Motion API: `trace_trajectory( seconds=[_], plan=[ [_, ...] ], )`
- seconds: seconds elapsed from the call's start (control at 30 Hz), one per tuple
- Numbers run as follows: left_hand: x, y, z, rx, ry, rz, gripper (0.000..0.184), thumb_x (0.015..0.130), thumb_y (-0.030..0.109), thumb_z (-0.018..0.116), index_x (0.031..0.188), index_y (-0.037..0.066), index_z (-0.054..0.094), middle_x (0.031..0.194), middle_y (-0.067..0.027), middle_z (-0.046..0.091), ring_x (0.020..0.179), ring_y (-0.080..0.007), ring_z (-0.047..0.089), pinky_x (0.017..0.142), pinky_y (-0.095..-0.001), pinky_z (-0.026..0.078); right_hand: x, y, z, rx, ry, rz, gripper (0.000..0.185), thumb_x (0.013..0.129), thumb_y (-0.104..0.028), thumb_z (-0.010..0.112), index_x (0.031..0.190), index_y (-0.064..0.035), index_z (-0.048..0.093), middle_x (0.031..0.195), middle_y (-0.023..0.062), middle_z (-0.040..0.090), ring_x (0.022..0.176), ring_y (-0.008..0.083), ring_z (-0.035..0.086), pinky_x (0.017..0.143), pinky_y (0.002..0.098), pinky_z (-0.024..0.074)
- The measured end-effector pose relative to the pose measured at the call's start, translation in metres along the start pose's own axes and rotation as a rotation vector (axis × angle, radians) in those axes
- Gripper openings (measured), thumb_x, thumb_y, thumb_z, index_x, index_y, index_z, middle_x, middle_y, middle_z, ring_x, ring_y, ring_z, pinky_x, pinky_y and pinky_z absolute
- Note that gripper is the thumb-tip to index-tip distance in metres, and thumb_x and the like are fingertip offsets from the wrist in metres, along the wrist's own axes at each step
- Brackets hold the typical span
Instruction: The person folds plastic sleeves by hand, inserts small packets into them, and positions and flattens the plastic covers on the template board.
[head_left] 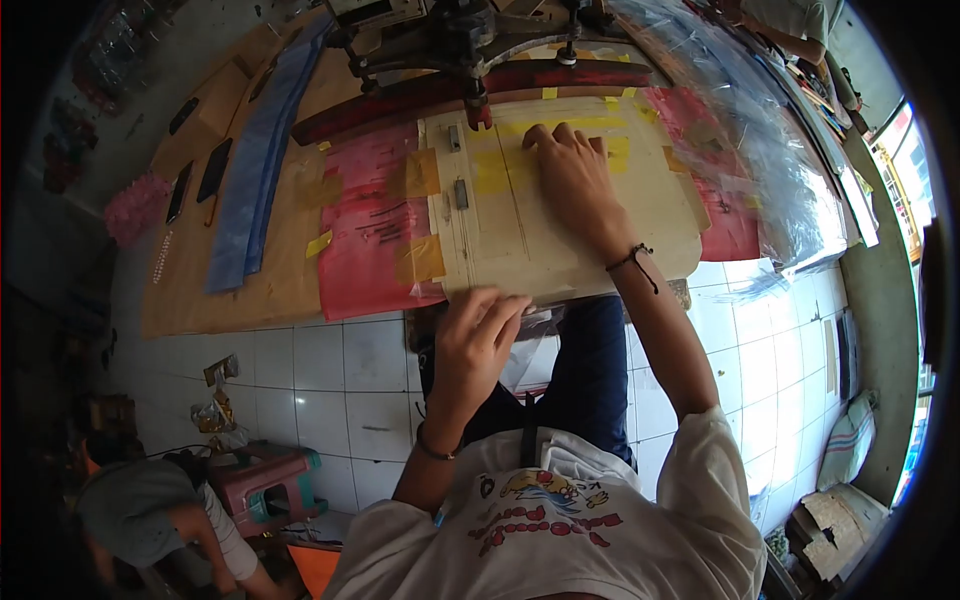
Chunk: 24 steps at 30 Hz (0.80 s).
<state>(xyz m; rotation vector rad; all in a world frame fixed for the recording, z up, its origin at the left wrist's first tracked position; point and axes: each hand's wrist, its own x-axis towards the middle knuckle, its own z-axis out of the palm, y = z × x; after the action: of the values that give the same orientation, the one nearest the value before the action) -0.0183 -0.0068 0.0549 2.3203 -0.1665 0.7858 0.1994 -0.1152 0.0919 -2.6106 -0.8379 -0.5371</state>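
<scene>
My right hand (580,180) rests over a cream board (490,235) marked with yellow tape strips, its fingers bent down near the red machine tip (481,112); what lies under the fingertips is hidden. At the board's near edge, my left hand (480,330) is raised, slightly blurred, with its fingers bent and partly apart; nothing can be made out in it. Two small metal pieces (461,194) sit on the left part of the board. Red sheet (370,220) with tape patches shows left of the board.
A red-edged machine arm (390,100) spans the far side. Blue plastic strips (262,180) and phones (215,168) lie left. Clear plastic (790,220) covers the right end. A person (140,510) crouches near a stool (265,485); another person's arm (785,35) shows top right.
</scene>
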Motion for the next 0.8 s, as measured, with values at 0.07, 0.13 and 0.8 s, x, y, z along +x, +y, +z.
trace_trajectory(
  seconds=[0.07,0.13,0.8],
  plan=[
    [0.031,0.010,-0.014,0.186,-0.050,0.154,0.037,0.083,0.014,0.079,0.118,0.009,0.068,0.120,-0.0101,0.063,0.112,-0.0293,0.061,0.096,-0.0444,0.049,0.002,0.000,0.004,-0.022,0.040,-0.029,0.026,0.092,-0.010,0.054,0.117,-0.0107,0.063,0.114,0.0141,0.065,0.112,0.0293,0.061,0.096,0.0482,0.0405],
    [0.047,0.001,-0.011,0.260,-0.169,0.169,0.046,0.083,0.023,0.078,0.125,0.008,0.064,0.131,-0.0106,0.059,0.125,-0.0307,0.053,0.107,-0.0484,0.040,0.005,-0.001,0.001,0.039,0.076,-0.097,0.028,0.094,-0.013,0.053,0.120,-0.0105,0.063,0.123,0.0141,0.062,0.119,0.0295,0.057,0.099,0.0500,0.0393],
    [0.090,-0.049,-0.017,0.321,-0.152,0.065,0.056,0.095,0.045,0.064,0.128,0.000,0.062,0.141,-0.0144,0.057,0.135,-0.0326,0.048,0.115,-0.0460,0.037,0.002,0.011,-0.014,0.107,-0.308,-0.320,0.050,0.108,-0.040,0.038,0.153,-0.0183,0.041,0.161,0.0165,0.033,0.152,0.0351,0.025,0.123,0.0550,0.0162]
  ],
)
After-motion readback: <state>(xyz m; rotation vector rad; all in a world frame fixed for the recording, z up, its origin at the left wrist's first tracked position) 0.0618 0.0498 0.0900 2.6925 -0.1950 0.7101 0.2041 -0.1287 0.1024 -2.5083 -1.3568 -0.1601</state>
